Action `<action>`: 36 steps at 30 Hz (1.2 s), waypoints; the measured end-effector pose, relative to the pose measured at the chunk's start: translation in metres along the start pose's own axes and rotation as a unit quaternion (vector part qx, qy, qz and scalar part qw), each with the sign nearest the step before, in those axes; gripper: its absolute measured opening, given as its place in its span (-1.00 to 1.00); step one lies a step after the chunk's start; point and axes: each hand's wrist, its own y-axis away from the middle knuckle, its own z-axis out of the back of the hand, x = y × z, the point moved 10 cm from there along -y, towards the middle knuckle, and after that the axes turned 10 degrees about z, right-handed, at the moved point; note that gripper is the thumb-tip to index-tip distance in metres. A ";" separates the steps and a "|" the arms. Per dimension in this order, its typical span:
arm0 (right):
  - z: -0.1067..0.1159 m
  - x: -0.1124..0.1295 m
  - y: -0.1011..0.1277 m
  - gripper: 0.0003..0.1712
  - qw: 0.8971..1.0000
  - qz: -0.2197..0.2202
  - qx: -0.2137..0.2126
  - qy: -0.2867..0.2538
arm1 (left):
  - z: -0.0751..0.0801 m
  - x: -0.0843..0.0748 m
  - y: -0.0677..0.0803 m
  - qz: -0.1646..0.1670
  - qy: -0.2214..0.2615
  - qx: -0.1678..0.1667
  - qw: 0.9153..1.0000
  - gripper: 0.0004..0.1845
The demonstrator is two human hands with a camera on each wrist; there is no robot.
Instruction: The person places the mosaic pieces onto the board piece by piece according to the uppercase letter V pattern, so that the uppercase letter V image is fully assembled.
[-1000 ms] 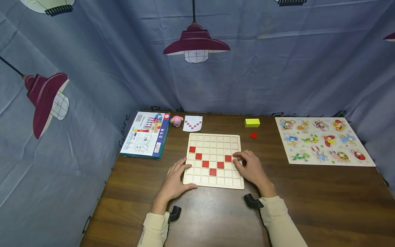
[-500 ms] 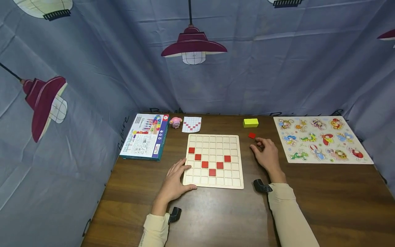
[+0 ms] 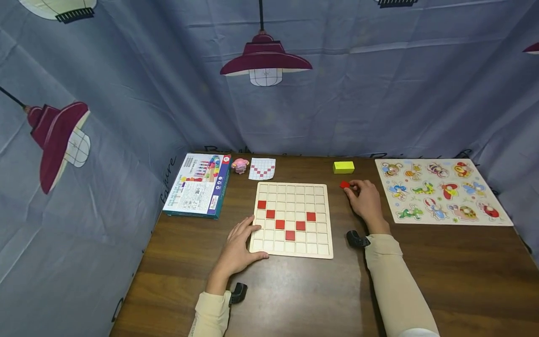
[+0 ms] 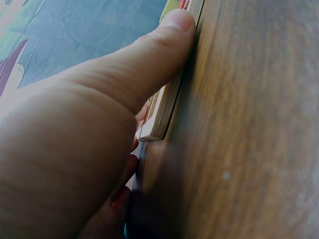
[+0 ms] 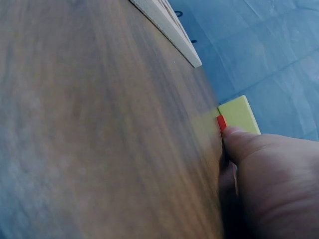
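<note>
Your right hand (image 3: 365, 200) touches a small, flat red square tile (image 3: 345, 184) on the brown table (image 3: 442, 262), between the grid board (image 3: 292, 219) and the yellow block (image 3: 343, 167). I cannot tell if your fingers pinch it. Your right wrist view shows your thumb (image 5: 238, 142) against the tile's edge. The tile is square, so it has no long side. Your left hand (image 3: 237, 246) lies flat, steadying the board's corner.

walls: blue cloth (image 3: 379, 103) hangs all around, creased | pictures: dark red lamps (image 3: 265, 61) printed on the cloth | surface: brown wood (image 3: 442, 276), shiny | light: bright, soft
</note>
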 end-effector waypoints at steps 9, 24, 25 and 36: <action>-0.002 0.009 0.008 -0.65 0.999 0.043 -0.014 -0.020 | 0.002 -0.002 0.001 -0.003 0.001 -0.003 1.000 -0.11; -0.026 0.078 0.048 -0.70 0.986 0.140 0.059 -0.072 | 0.003 -0.002 0.003 -0.005 0.003 -0.007 1.000 -0.11; -0.028 0.079 0.048 -0.69 0.986 0.139 0.064 -0.069 | 0.004 -0.003 0.003 -0.008 0.005 -0.009 1.000 -0.11; -0.029 0.082 0.046 -0.70 0.987 0.143 0.059 -0.052 | 0.006 -0.006 0.003 -0.011 0.006 -0.012 1.000 -0.12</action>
